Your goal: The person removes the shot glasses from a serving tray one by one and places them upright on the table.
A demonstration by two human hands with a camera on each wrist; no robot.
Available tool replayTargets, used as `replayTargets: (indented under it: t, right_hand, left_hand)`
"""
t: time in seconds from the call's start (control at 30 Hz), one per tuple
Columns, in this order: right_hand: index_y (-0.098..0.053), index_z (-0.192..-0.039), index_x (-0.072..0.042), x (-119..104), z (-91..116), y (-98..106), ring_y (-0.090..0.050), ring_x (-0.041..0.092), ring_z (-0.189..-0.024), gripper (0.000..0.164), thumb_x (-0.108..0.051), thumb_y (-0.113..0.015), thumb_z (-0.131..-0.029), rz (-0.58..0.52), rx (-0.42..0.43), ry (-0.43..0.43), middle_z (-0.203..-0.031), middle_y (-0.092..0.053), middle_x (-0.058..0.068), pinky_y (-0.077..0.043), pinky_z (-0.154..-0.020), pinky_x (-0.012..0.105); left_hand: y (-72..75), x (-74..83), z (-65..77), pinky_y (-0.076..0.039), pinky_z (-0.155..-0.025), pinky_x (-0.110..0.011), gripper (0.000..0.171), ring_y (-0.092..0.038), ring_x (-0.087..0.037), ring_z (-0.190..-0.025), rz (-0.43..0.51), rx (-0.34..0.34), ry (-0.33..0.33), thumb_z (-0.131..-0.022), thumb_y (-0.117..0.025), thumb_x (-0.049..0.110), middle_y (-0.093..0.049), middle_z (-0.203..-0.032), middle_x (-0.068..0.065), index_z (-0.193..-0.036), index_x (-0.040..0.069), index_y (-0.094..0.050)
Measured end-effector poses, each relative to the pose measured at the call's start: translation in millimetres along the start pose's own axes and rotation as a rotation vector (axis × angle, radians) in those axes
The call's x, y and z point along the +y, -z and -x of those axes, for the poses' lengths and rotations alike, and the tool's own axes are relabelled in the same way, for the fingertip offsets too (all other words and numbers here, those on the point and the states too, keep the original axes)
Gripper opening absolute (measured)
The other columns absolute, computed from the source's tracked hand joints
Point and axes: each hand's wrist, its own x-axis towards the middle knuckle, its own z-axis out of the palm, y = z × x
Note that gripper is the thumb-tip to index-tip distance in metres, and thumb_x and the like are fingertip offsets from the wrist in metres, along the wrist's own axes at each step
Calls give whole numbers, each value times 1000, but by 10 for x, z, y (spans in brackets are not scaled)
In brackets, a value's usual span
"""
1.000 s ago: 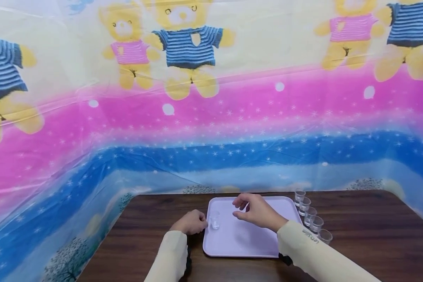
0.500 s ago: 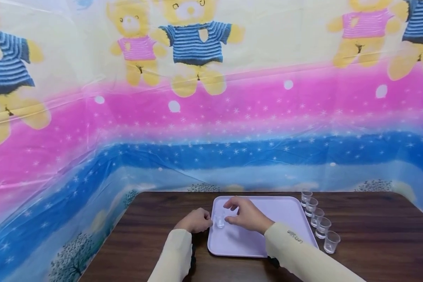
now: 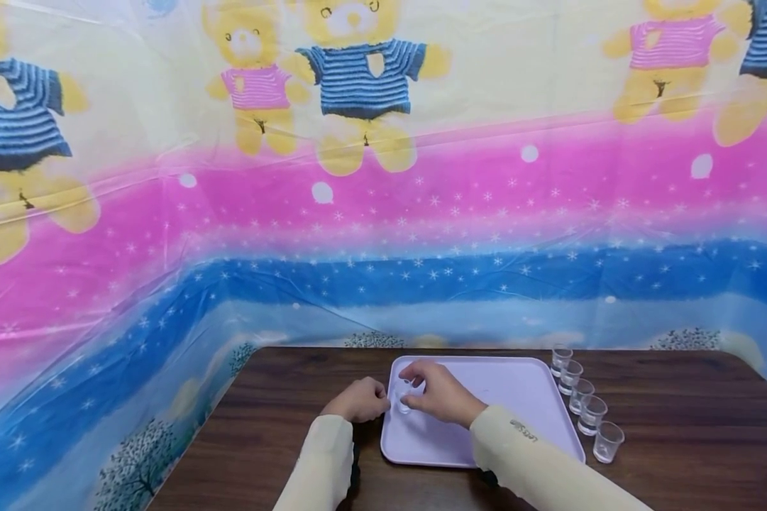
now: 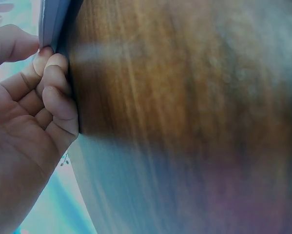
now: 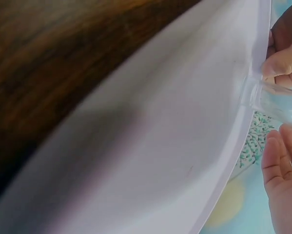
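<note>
A small clear shot glass [image 3: 404,406] stands upright near the left edge of a pale lilac tray [image 3: 485,440]. My right hand [image 3: 445,392] reaches over the tray from the right, its thumb and fingers round the upper part of that glass. In the right wrist view the fingertips [image 5: 272,146] are at the glass's rim, and the thumb is mostly cut off by the frame. My left hand [image 3: 360,399] pinches the tray's left rim; in the left wrist view the thumb [image 4: 14,44] lies above the tray edge [image 4: 50,24] and curled fingers below it.
Several more clear shot glasses, among them the nearest one [image 3: 609,441], stand in a slanting row on the dark wooden table [image 3: 690,426], just right of the tray. A bear-print cloth [image 3: 370,234] hangs behind the table and round its sides.
My right hand has moved left across the tray to the shot glass and closed in round it. The left hand stays at the tray's rim. The head view has shifted slightly.
</note>
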Motion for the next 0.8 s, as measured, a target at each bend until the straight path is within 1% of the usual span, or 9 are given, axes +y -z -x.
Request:
replayTargets:
  t: [0.13,0.37,0.57,0.7,0.8]
  right_hand:
    - [-64,-106,1,-20,-12,-6,-59,22,-87,29,-10,-73,-81,22,13,9,-100,-63,9,-48,-73,31]
    - [-65,-106,1,-29,22,17,-59,22,-85,28,-11,-72,-82,27,23,-34,-98,-62,10,-48,-72,31]
    - [-66,-108,-3,24,117,118,-57,17,-84,28,-14,-72,-83,44,32,-52,-99,-62,6,-48,-70,28]
    - [-65,-109,-3,63,199,215,-56,16,-84,30,-14,-72,-83,52,32,-63,-99,-62,6,-48,-70,29]
    - [-65,-110,-2,105,276,287,-55,15,-83,31,-14,-72,-82,67,35,-62,-96,-60,5,-48,-70,29]
  left_hand:
    - [-9,-9,-10,-41,-51,-30,16,-50,-17,-55,-11,5,-13,-86,-58,15,-55,-63,-4,-72,9,-59]
    - [-16,-1,-20,-41,-50,-29,18,-50,-16,-54,-21,4,-13,-87,-58,16,-55,-61,-3,-71,9,-59]
    - [-16,19,-19,-40,-50,-30,18,-49,-16,-54,-30,8,-7,-87,-59,16,-55,-61,-3,-70,9,-60]
    - [-19,13,-17,-41,-51,-30,18,-49,-17,-55,-33,8,-7,-88,-58,16,-55,-62,-3,-71,9,-60]
    - [-16,-1,-12,-40,-51,-30,19,-48,-17,-55,-25,3,-19,-88,-58,16,-55,-62,-3,-71,9,-59]
